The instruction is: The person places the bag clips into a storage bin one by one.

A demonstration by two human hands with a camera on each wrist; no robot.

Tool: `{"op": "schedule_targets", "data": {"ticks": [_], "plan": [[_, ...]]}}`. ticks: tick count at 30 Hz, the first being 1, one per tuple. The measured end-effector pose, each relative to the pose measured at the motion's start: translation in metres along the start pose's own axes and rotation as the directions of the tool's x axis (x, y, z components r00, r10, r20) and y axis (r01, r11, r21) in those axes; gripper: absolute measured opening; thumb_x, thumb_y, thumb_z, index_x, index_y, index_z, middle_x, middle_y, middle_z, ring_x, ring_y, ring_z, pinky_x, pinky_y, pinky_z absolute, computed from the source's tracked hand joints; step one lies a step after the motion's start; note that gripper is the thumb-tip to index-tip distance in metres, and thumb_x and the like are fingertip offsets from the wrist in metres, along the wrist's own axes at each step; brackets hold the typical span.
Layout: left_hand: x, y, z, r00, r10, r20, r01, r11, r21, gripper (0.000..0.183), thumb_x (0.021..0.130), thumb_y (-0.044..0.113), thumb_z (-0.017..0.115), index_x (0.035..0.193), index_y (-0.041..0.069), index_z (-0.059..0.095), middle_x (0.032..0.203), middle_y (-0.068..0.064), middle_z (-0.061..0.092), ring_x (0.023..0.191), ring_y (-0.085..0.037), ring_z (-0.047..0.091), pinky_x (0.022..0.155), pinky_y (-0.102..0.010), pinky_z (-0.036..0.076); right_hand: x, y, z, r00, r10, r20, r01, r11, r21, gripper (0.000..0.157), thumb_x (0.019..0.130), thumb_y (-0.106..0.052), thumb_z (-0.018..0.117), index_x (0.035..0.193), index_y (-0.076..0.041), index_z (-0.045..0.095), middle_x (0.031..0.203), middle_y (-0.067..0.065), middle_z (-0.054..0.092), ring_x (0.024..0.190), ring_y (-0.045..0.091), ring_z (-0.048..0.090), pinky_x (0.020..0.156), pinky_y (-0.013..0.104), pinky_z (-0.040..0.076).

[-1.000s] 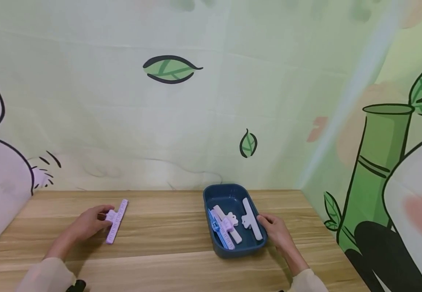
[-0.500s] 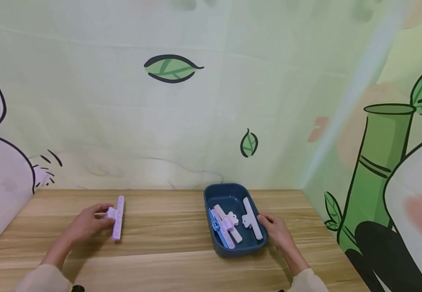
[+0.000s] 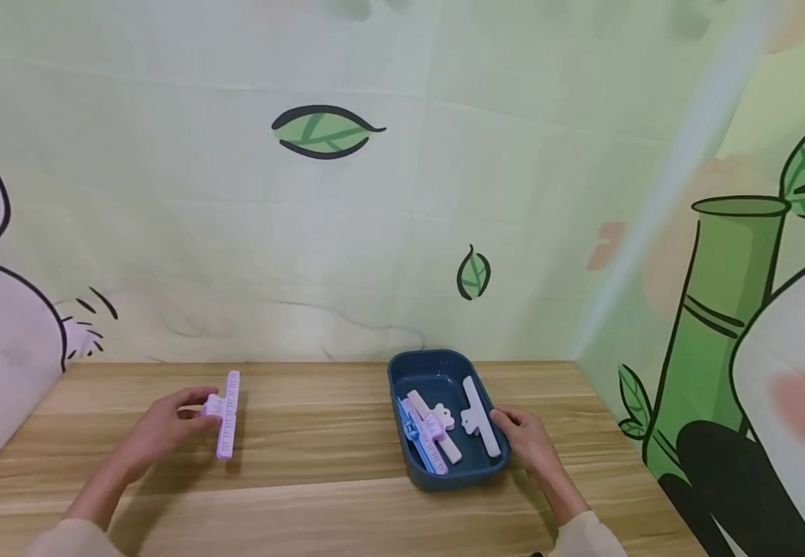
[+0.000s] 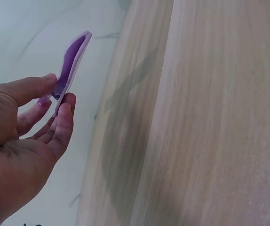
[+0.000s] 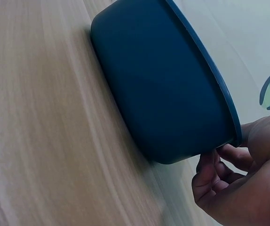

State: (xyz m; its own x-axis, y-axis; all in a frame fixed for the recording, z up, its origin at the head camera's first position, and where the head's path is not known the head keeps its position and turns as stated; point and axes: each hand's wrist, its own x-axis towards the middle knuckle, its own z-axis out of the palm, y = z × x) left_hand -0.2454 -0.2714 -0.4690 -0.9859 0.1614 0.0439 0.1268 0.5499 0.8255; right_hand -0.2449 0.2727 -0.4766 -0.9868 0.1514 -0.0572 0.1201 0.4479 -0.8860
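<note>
My left hand [image 3: 176, 422] pinches a light purple bag clip [image 3: 229, 418] by its handle, thumb on one side and fingers on the other. Its long ruler-marked bar points away from me, and a shadow falls on the wood beneath. In the left wrist view the clip [image 4: 71, 59] shows edge-on, above the tabletop. My right hand [image 3: 528, 441] grips the right rim of a dark blue bin [image 3: 437, 483], thumb over the edge and fingers outside. Inside lie a white clip [image 3: 481, 418] on the right, and on the left another white clip [image 3: 447, 447], a purple clip [image 3: 433, 442] and a blue clip [image 3: 412, 433].
Both hands work over a wood-grain tabletop [image 3: 305, 441], which stretches between the hand on the left and the bin. A backdrop [image 3: 375, 232] printed with leaves, bamboo and pandas rises right behind the table's far edge and along its sides.
The purple clip in my left hand has lifted a little and turned from a slant to nearly straight away from me. My right hand and the bin have stayed put.
</note>
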Motion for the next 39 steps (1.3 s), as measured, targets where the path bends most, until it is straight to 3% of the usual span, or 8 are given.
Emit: {"op": "schedule_targets", "data": {"ticks": [6, 13, 17, 29, 39], "plan": [[-0.005, 0.005, 0.000, 1.000, 0.007, -0.007, -0.007, 1.000, -0.026, 0.064, 0.097, 0.021, 0.074, 0.145, -0.013, 0.047, 0.141, -0.035, 0.051, 0.123, -0.048, 0.058, 0.084, -0.026, 0.052, 0.000, 0.001, 0.000, 1.000, -0.009, 0.005, 0.009, 1.000, -0.004, 0.041, 0.109, -0.022, 0.055, 0.134, 0.010, 0.062, 0.134, 0.028, 0.062, 0.123, 0.039, 0.058, 0.107, 0.057, 0.044], [-0.009, 0.013, 0.003, 1.000, 0.008, 0.010, -0.007, 0.998, -0.056, 0.065, 0.098, 0.023, 0.073, 0.146, -0.011, 0.046, 0.143, -0.034, 0.050, 0.125, -0.047, 0.056, 0.089, -0.035, 0.054, 0.000, 0.002, 0.000, 1.000, -0.026, 0.005, 0.026, 1.000, 0.002, 0.040, 0.109, -0.020, 0.055, 0.133, 0.010, 0.063, 0.132, 0.027, 0.064, 0.120, 0.037, 0.059, 0.106, 0.056, 0.045], [-0.011, 0.018, 0.007, 1.000, 0.006, 0.006, -0.006, 0.998, -0.066, 0.064, 0.098, 0.022, 0.074, 0.146, -0.010, 0.047, 0.143, -0.033, 0.050, 0.126, -0.046, 0.057, 0.086, -0.030, 0.054, 0.000, 0.002, -0.001, 1.000, -0.023, 0.002, 0.023, 1.000, 0.000, 0.040, 0.109, -0.021, 0.054, 0.133, 0.010, 0.062, 0.132, 0.026, 0.064, 0.120, 0.037, 0.059, 0.106, 0.056, 0.046], [-0.013, 0.030, 0.021, 1.000, 0.014, 0.005, -0.014, 0.995, -0.102, 0.064, 0.095, 0.024, 0.077, 0.145, -0.007, 0.051, 0.143, -0.030, 0.053, 0.125, -0.041, 0.059, 0.088, -0.031, 0.053, -0.001, 0.004, -0.001, 0.999, -0.038, -0.001, 0.038, 0.999, 0.004, 0.038, 0.108, -0.021, 0.056, 0.131, 0.009, 0.065, 0.127, 0.023, 0.067, 0.116, 0.033, 0.061, 0.102, 0.052, 0.049], [-0.005, 0.047, 0.038, 0.999, 0.037, 0.019, -0.033, 0.984, -0.175, 0.063, 0.095, 0.022, 0.078, 0.145, -0.007, 0.051, 0.142, -0.029, 0.053, 0.122, -0.039, 0.060, 0.089, -0.032, 0.055, 0.000, 0.004, -0.001, 0.999, -0.036, -0.001, 0.036, 0.999, 0.004, 0.038, 0.108, -0.021, 0.056, 0.131, 0.008, 0.065, 0.126, 0.023, 0.067, 0.113, 0.031, 0.062, 0.101, 0.050, 0.050]]}}
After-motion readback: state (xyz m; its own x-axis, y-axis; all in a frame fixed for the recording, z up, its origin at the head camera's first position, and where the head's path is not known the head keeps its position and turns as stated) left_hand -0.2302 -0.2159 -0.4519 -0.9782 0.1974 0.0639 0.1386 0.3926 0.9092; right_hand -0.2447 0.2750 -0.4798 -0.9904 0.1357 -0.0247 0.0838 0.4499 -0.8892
